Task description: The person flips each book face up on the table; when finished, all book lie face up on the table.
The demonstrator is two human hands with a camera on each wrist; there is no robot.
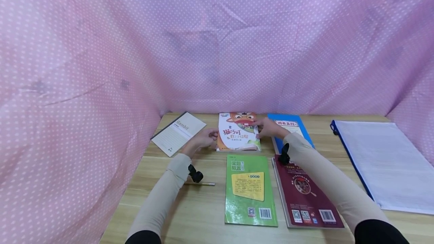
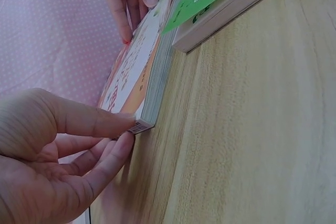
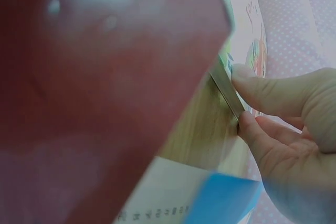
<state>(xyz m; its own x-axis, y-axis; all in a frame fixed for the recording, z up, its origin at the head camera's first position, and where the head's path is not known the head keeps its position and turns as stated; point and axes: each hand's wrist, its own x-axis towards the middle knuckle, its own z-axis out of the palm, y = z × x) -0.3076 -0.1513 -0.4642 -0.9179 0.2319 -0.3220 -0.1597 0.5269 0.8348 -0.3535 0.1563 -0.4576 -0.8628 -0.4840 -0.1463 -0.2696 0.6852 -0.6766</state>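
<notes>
Green book (image 1: 250,190) and maroon book (image 1: 305,195) lie nearest on the counter (image 1: 200,214). Behind them, the cartoon book (image 1: 238,135) — left hand (image 1: 202,139) and right hand (image 1: 269,127) pinch its opposite edges, fingers (image 2: 105,124) curled. Step: gripping. Next calls for an even lift.

A pink cloth with white dots (image 1: 101,48) is seen behind a pale wooden table (image 1: 203,206); green (image 1: 249,189), maroon (image 1: 305,195) and blue (image 1: 288,123) books are shown.
</notes>
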